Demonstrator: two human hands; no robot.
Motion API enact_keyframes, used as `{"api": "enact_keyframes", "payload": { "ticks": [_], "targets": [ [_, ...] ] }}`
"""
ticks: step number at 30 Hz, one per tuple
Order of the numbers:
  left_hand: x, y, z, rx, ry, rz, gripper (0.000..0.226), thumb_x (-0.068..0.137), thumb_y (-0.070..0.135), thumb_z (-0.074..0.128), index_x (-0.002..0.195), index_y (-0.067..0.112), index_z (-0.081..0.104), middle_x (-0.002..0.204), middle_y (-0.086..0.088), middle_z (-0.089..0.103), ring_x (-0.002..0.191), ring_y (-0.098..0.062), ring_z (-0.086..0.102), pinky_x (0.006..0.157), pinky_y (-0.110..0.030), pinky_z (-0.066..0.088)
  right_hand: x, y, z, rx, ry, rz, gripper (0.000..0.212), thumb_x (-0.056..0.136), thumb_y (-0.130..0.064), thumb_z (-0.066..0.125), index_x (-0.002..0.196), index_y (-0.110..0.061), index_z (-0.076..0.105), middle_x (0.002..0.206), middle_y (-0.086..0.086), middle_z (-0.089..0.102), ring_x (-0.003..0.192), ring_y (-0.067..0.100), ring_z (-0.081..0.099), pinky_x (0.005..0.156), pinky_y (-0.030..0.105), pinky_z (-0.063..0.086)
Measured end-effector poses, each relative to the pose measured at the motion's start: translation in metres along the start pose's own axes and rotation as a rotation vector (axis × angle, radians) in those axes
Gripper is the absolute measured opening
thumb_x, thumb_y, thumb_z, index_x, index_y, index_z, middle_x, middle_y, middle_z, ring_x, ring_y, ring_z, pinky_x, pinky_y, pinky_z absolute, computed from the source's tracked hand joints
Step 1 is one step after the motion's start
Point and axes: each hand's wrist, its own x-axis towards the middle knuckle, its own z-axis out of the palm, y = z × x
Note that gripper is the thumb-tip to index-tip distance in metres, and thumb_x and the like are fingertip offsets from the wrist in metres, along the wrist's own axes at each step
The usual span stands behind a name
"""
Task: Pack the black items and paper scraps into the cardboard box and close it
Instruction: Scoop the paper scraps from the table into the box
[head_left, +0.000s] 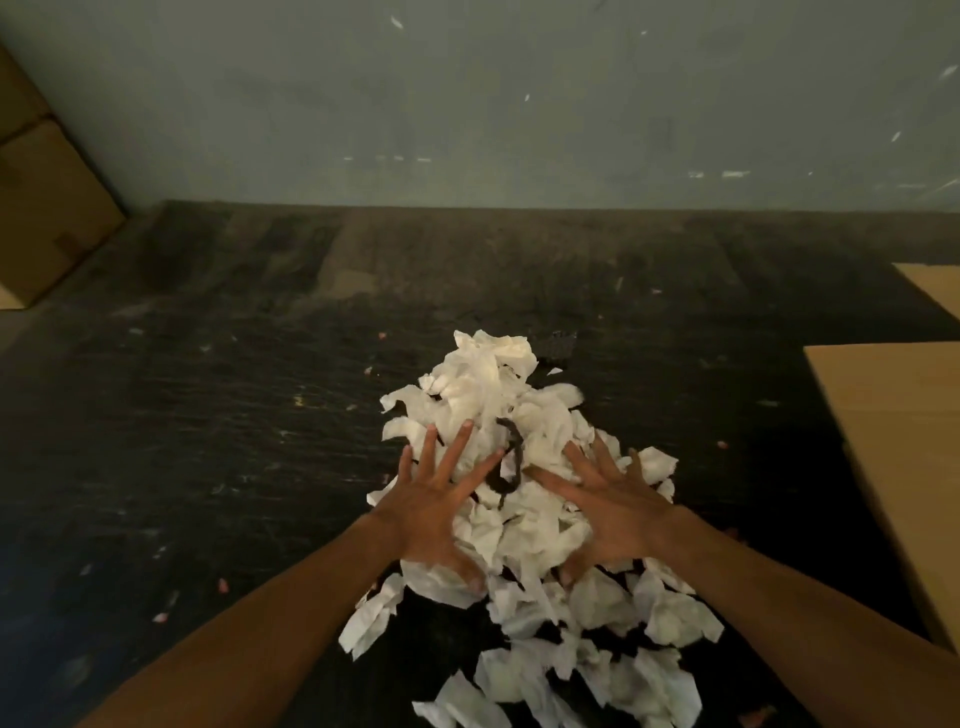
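Scraps could spill from the white paper pile (519, 499) on the dark floor if the left hand (434, 512) and right hand (613, 512), fingers splayed flat and gripping nothing, scoop loosely toward the cardboard box (898, 447) at right, dropping the black strap (511, 457).

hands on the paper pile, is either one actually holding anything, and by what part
Nothing is gripped: the left hand and right hand lie spread flat on the paper scraps.
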Motion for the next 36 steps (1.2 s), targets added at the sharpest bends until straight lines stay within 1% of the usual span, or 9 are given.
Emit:
{"api": "enact_keyframes", "payload": {
  "ticks": [3,6,9,11,14,19,24,30,36],
  "targets": [
    [0.010,-0.006,0.007,0.005,0.006,-0.038,0.128,0.050,0.089,0.056,0.140,0.055,-0.029,0.161,-0.009,-0.019,0.146,-0.042,-0.015,0.114,-0.068,-0.001,0.010,0.000,0.010,-0.022,0.063,0.016,0.107,0.056,-0.093,0.047,0.142,-0.059,-0.006,0.160,0.003,-0.006,0.145,0.036,-0.010,0.110,0.066,0.000],
    [0.013,-0.008,0.018,0.066,0.162,-0.048,0.099,0.066,0.076,0.055,0.147,0.047,0.008,0.156,-0.010,0.017,0.140,-0.040,0.020,0.111,-0.060,0.020,0.009,-0.003,0.018,-0.034,0.224,0.016,0.088,0.063,-0.091,0.040,0.141,-0.056,0.019,0.151,0.006,0.023,0.137,0.035,0.018,0.106,0.062,0.018],
    [0.016,-0.002,0.026,0.049,0.275,-0.042,0.070,0.073,0.059,0.056,0.135,0.036,0.035,0.139,-0.009,0.042,0.120,-0.036,0.045,0.097,-0.050,0.040,0.011,-0.006,0.028,-0.065,0.295,0.025,0.075,0.063,-0.074,0.061,0.127,-0.037,0.049,0.128,0.011,0.051,0.113,0.034,0.047,0.086,0.056,0.044],
    [0.016,0.000,0.030,0.047,0.318,-0.041,0.063,0.072,0.042,0.069,0.129,0.029,0.045,0.131,-0.007,0.049,0.111,-0.031,0.053,0.093,-0.043,0.047,0.013,-0.009,0.036,-0.067,0.346,0.043,0.076,0.049,-0.055,0.081,0.115,-0.029,0.054,0.115,0.013,0.056,0.098,0.035,0.057,0.073,0.050,0.052],
    [0.016,0.002,0.032,-0.010,0.381,-0.035,0.056,0.066,0.022,0.081,0.118,0.020,0.060,0.116,-0.008,0.064,0.097,-0.027,0.066,0.078,-0.037,0.058,0.018,-0.008,0.045,-0.026,0.426,0.015,0.075,0.048,-0.031,0.087,0.113,-0.023,0.051,0.107,0.017,0.059,0.089,0.037,0.063,0.067,0.044,0.057],
    [0.005,0.011,0.018,-0.140,0.346,-0.181,0.038,0.089,0.028,0.063,0.125,0.017,0.059,0.125,-0.007,0.061,0.108,-0.027,0.064,0.085,-0.039,0.053,0.005,-0.014,0.017,0.102,0.364,0.035,0.051,0.083,-0.019,0.064,0.131,-0.019,0.047,0.118,0.013,0.055,0.104,0.032,0.059,0.083,0.040,0.052],
    [-0.021,0.020,-0.001,-0.171,0.286,-0.350,0.052,0.087,0.025,0.064,0.136,0.019,0.048,0.129,-0.005,0.059,0.115,-0.030,0.059,0.096,-0.043,0.048,-0.018,-0.012,-0.009,0.273,0.366,0.129,0.051,0.087,-0.020,0.061,0.136,-0.023,0.047,0.118,0.011,0.058,0.107,0.028,0.058,0.090,0.035,0.049],
    [-0.059,0.031,-0.037,-0.298,0.496,-0.474,0.037,0.086,0.029,0.067,0.119,0.014,0.059,0.106,-0.008,0.068,0.098,-0.028,0.066,0.084,-0.042,0.053,-0.060,-0.007,-0.046,0.371,0.439,0.197,0.058,0.090,-0.026,0.062,0.144,-0.024,0.040,0.129,0.009,0.057,0.116,0.024,0.055,0.096,0.033,0.047],
    [-0.098,0.055,-0.090,-0.343,0.678,-0.505,0.033,0.091,0.026,0.064,0.120,0.011,0.061,0.105,-0.010,0.070,0.097,-0.028,0.067,0.085,-0.043,0.055,-0.100,-0.004,-0.082,0.504,0.592,0.144,0.051,0.087,-0.041,0.063,0.133,-0.024,0.051,0.120,0.004,0.064,0.109,0.023,0.059,0.094,0.040,0.052]
  ]
}}
